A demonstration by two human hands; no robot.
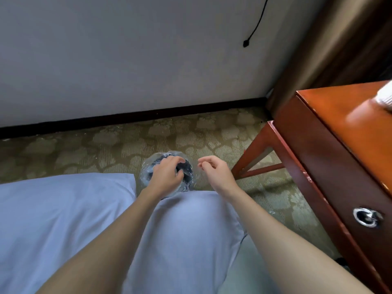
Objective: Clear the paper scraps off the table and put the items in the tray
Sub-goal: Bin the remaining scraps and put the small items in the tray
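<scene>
A small bin (186,177) with a clear plastic liner and a dark inside stands on the carpet in front of my knees. My left hand (167,174) hovers over its mouth, fingers loosely curled and spread, and I see nothing held in it. My right hand (216,171) hangs just to the right of the bin with fingers loosely curled, thumb and forefinger close together, holding nothing visible. No paper scraps or tray are in view. The wooden table (347,132) stands at the right, with a blurred white object (385,96) on its top at the frame edge.
A white bed sheet (63,219) covers the lower left, up to my legs. The table's slanted leg (254,153) reaches the carpet close to the right of the bin. A drawer with a metal ring pull (367,217) faces me. A black cable (254,28) hangs on the wall.
</scene>
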